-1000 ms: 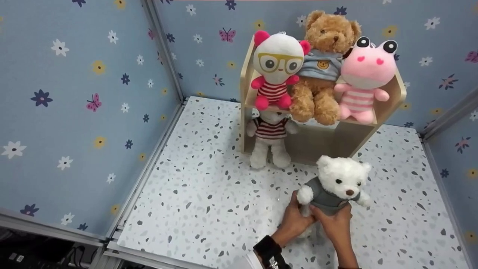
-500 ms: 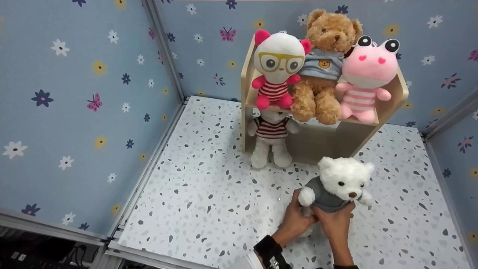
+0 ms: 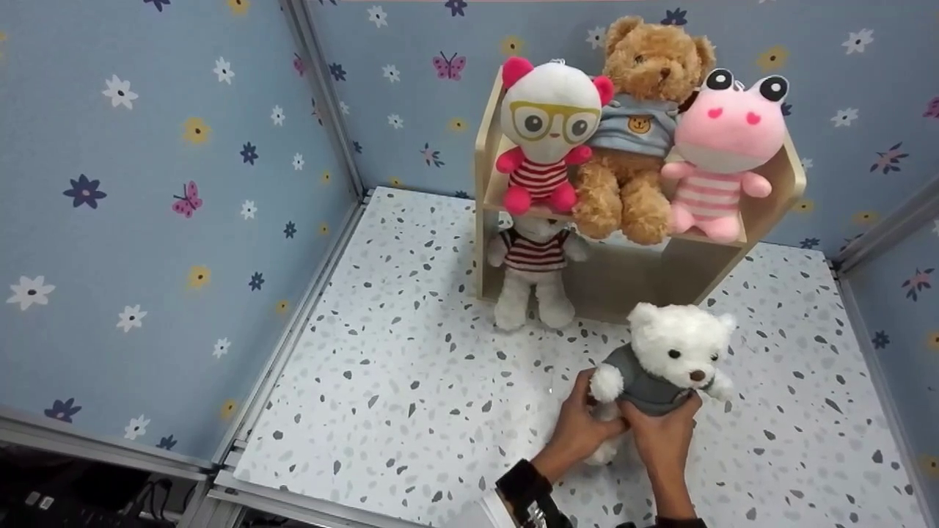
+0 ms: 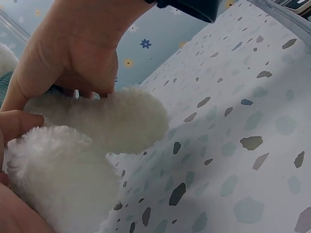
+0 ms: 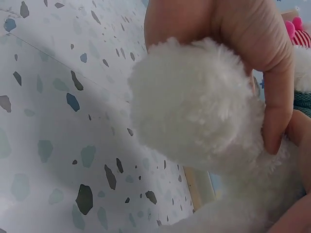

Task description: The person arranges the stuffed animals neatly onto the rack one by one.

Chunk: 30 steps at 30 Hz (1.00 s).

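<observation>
A white teddy bear [image 3: 682,337] in a grey shirt is held up near the front right of the surface in the head view. My left hand [image 3: 582,429] grips its lower body from the left, below the bear's arm. From the right, my right hand [image 3: 664,433] holds it at the waist, thumb on the front of the shirt. Both wrist views show the bear's furry legs, a leg [image 4: 131,119] in the left one and a rounded foot [image 5: 189,102] in the right one, with fingers pressed into the fur. Fingers behind the bear are hidden.
Behind the bear stands a wooden shelf [image 3: 777,191]. Its top holds a panda plush [image 3: 546,132], a brown teddy bear [image 3: 623,154] and a pink frog plush [image 3: 722,147]. A white plush in a striped shirt [image 3: 534,253] sits below. Flowered walls [image 3: 147,242] enclose the speckled table [image 3: 381,352].
The bear's head dipped slightly, then came back up. More of a white leg shows below the left hand. Both hands keep their hold, and the shelf toys stay put.
</observation>
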Motion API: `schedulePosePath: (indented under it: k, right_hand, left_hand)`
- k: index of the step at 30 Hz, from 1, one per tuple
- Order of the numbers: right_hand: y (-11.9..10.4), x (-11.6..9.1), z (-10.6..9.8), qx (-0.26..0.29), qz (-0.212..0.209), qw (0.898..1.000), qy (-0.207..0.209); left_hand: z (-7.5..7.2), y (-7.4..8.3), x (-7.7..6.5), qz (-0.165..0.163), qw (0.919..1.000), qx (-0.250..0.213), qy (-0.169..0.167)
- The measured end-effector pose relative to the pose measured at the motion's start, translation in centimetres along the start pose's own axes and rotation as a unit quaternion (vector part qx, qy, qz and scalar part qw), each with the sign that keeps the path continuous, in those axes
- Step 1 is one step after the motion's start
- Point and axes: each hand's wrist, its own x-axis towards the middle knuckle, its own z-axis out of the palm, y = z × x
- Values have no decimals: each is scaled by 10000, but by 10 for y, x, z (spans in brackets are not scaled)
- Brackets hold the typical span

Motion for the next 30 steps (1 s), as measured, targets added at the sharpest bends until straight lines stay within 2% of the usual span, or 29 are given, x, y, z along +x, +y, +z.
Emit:
schedulePosePath:
  k: [6, 13, 18, 23, 30]
  right_hand:
    - [-2, 0, -3, -89, 245, 9996, -135]
    - [-1, 0, -2, -132, 271, 9995, -35]
    - [0, -1, -2, -48, 226, 9997, -8]
    - [0, -1, -2, 6, 256, 9997, -61]
    - [2, -1, -1, -11, 173, 9998, -54]
  left_hand:
    - [-4, 3, 0, -197, 9998, 15, 1]
    - [-11, 4, 5, -105, 9992, -368, 59]
    - [-20, 8, 11, -86, 9988, -443, 170]
    - [-32, 10, 20, 65, 9995, -218, 225]
    - [-54, 17, 35, 447, 9979, 10, 462]
